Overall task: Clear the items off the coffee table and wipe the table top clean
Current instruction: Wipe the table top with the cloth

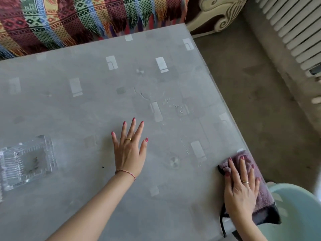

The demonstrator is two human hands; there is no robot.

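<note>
Right hand (240,187) at lower right of frame, fingers straight, pressing folded purple terry cloth (260,192) onto right edge of grey patterned table top (86,105). Left hand (129,152) flat at centre, fingers spread wide. Clear ribbed glass ashtray (26,162) at left edge.

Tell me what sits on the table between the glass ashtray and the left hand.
In the head view, only a small dark speck lies on the table top between the glass ashtray and the left hand.

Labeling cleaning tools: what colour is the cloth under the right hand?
Purple-mauve cloth with black edging, clearest in the head view.
</note>
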